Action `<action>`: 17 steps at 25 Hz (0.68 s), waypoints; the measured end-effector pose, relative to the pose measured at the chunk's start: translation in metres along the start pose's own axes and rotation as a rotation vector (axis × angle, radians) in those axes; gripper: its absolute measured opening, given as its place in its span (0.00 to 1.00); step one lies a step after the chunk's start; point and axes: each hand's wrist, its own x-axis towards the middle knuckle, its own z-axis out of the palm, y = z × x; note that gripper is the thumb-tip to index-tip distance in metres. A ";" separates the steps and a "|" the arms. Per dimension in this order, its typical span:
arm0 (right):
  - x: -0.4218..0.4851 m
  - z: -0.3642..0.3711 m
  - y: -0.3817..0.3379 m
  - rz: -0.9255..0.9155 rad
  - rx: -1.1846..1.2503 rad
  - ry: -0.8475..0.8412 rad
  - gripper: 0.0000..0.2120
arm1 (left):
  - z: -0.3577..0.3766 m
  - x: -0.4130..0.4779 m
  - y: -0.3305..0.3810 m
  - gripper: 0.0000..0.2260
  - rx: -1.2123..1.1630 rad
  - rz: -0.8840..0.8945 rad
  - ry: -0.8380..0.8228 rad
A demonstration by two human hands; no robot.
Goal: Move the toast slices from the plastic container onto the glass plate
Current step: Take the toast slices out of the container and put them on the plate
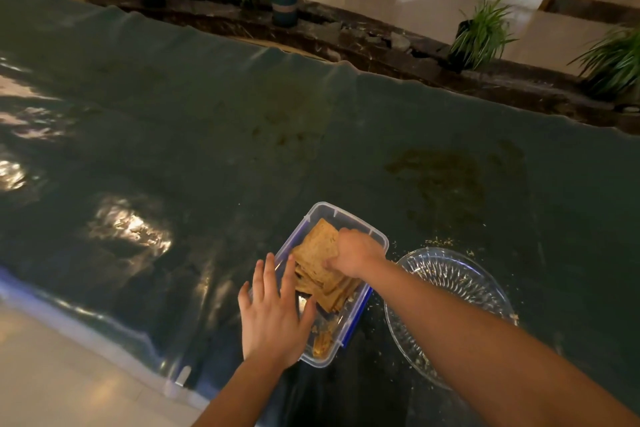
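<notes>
A clear plastic container [375, 236] with blue clips sits on the dark green table cover, holding a stack of several brown toast slices [317, 248]. My right hand [355, 253] reaches into it from the right, fingers closed on the right edge of the top slice. My left hand [273, 312] lies flat with fingers spread on the container's near left rim. A patterned glass plate [446, 270] stands just right of the container, partly hidden under my right forearm, with only crumbs on it.
Crumbs are scattered on the cover around the plate. The table's near edge [104, 326] runs at lower left above a pale floor. Potted plants [284, 3] line a dark ledge beyond the far edge.
</notes>
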 end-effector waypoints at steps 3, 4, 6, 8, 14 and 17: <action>0.005 -0.001 -0.004 0.066 0.008 -0.003 0.33 | 0.001 0.001 -0.001 0.34 0.011 -0.008 -0.031; 0.005 -0.001 -0.004 0.078 0.029 -0.006 0.34 | 0.001 0.001 -0.001 0.33 0.012 -0.009 -0.032; 0.004 -0.001 -0.005 0.086 0.070 -0.011 0.34 | 0.003 0.001 -0.002 0.31 0.018 -0.008 -0.021; 0.002 0.001 -0.008 0.079 0.092 -0.007 0.33 | 0.004 0.001 -0.002 0.31 0.019 -0.007 -0.009; -0.006 0.007 -0.018 0.098 0.003 0.023 0.35 | 0.006 0.001 -0.003 0.31 0.018 -0.010 0.000; -0.008 0.009 -0.020 0.126 0.056 0.052 0.32 | 0.007 0.002 -0.004 0.31 0.025 -0.007 -0.006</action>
